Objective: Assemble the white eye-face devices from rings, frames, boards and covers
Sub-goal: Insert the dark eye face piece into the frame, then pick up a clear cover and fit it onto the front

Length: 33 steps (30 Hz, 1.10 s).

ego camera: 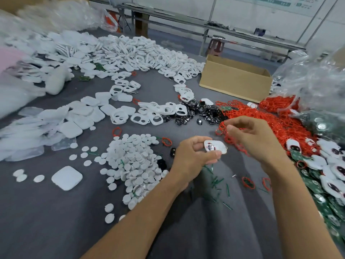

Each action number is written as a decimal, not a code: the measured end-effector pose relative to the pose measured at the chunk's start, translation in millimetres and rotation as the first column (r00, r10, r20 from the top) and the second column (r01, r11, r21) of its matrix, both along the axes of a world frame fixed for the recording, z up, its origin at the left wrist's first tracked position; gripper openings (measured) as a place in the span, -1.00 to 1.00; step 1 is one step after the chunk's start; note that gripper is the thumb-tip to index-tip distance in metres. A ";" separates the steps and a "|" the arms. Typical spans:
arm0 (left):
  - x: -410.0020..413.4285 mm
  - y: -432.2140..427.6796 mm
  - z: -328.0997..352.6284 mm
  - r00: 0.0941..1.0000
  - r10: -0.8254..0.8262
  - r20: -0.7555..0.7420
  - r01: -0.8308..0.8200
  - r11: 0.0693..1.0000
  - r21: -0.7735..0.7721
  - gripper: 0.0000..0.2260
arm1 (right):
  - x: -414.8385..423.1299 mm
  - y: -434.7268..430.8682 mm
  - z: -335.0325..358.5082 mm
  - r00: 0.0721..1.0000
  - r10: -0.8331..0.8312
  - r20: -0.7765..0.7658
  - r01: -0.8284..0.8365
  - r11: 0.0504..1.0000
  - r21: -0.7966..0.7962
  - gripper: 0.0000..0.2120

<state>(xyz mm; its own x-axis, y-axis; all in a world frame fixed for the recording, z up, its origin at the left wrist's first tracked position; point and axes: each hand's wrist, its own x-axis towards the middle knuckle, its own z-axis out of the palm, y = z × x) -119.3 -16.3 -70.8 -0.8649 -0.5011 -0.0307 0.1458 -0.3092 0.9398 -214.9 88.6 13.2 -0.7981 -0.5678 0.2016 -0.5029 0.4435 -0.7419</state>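
Head view, assembly in hand. The left hand point(194, 156) grasps a partly built white device point(217, 147). Its fingers point(196, 141) curl over the far rim and the thumb presses along the near rim. The piece sits at the fingertips, raised off the grey desk point(56, 221), with its open face turned up. A small dark-and-red insert shows inside, just beyond the thumb tip.

The right hand point(257, 137) hovers to the right of the device and apart from it, with its fingers curled toward the thumb. The fingertips meet the near edge of the heap of red rings point(265, 116). Whether a ring is pinched between them cannot be told.

Beyond the left-hand knuckles lies a mound of round white covers point(134, 165). Farther off are white frames point(141, 116). Green boards point(317, 186) lie to the outside of the right wrist.

Handling, as judged: the device looks light, stiff and thin-walled, with a smooth surface that may slip. Opposite rims, as held here, are the sound place to take it, because this leaves the open face free and keeps pressure off the insert. The rings appear thin, limp and prone to tangling. A single loop is best pinched at the edge of the heap and drawn clear before it is seated.
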 end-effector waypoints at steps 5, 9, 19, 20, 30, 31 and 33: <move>-5.8 0.0 -17.2 0.992 0.035 0.125 -0.017 0.990 -0.141 -0.72 | 93.7 -73.6 12.2 0.910 0.390 -0.140 -0.373 0.919 0.130 -0.81; -6.2 1.7 -12.4 0.998 0.021 0.065 -0.020 1.000 -0.023 -0.66 | 164.0 -146.3 -10.3 0.724 0.687 -0.058 -0.608 0.676 0.417 -0.75; -3.0 1.4 -5.8 0.998 -0.013 0.059 0.015 1.000 -0.021 -0.64 | 200.5 -209.3 -39.2 0.655 0.717 -0.239 -0.589 0.683 0.433 -0.85; -3.1 1.2 -5.6 0.998 -0.016 0.063 0.018 1.000 -0.018 -0.63 | 201.3 -214.0 -42.2 0.653 0.701 -0.286 -0.573 0.705 0.418 -0.86; 0.1 -1.4 -4.1 0.997 0.001 0.074 -0.003 1.000 0.026 -0.62 | 199.4 -246.9 -66.3 0.350 0.610 -0.711 -0.326 0.791 0.518 -0.82; 0.4 -1.6 -3.4 0.997 -0.001 0.074 0.000 1.000 0.022 -0.62 | 197.5 -247.0 -67.7 0.342 0.595 -0.727 -0.335 0.800 0.497 -0.86; 0.8 -1.6 -2.2 0.997 -0.008 0.080 0.007 1.000 0.005 -0.63 | 194.3 -246.1 -65.5 0.472 0.638 -0.608 -0.489 0.764 0.422 -0.94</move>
<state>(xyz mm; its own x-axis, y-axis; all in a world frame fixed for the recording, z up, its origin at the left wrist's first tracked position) -118.5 -17.8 -72.9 -0.8633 -0.4942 -0.1020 0.0682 -0.3144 0.9468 -20.6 -157.5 -52.3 0.0490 -0.9231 0.3815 -0.9984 -0.0554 -0.0057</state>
